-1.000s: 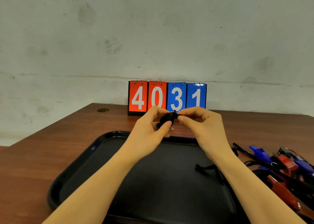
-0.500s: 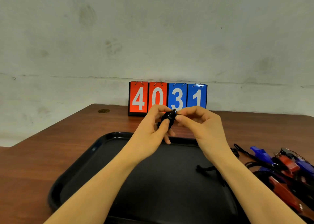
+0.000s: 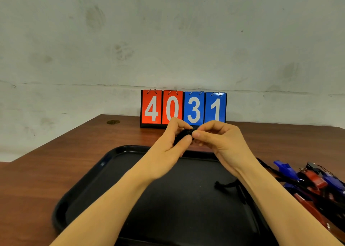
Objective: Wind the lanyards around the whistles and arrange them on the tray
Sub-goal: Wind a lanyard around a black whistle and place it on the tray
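Note:
A small black whistle [image 3: 182,134] wrapped in black cord is held in the air above the far rim of the black tray [image 3: 89,178]. My left hand [image 3: 168,148] grips it between thumb and fingers. My right hand [image 3: 220,141] pinches its right end with curled fingers. A loose black lanyard [image 3: 226,186] lies on the tray's right side, partly hidden under my right forearm. Blue whistles [image 3: 285,168] and red whistles [image 3: 315,178] with tangled black lanyards lie heaped on the table right of the tray.
A flip scoreboard [image 3: 183,107] reading 4031 stands at the back of the brown wooden table [image 3: 46,171], against a grey wall. A round brass fitting [image 3: 113,122] sits in the table's far left corner.
Both hands have stayed above the tray's far rim; the fingers have shifted slightly around the black whistle, turning it a little between them.

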